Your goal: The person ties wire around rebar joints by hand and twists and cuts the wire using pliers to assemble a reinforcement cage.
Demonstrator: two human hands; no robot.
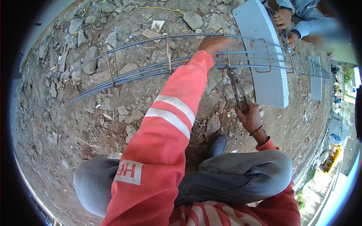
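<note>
Long steel bars (139, 69) run across the view, with square wire stirrups (169, 52) around them. My left hand (215, 44) reaches over the lower bars to the top bar, beside a stirrup; its fingers are closed at the bar and stirrup, and exactly what they grip is hard to see. My right hand (249, 117) is wrapped round the handles of metal pincers (237, 88). The pincers' jaws are at the lowest bars, by the foot of that same stirrup.
A grey board (269, 84) lies under the bars on the right, with a smaller one (316, 84) farther along. At the upper right a co-worker's hands (283, 19) are near the cage. Stones (193, 20) and rubble cover the ground.
</note>
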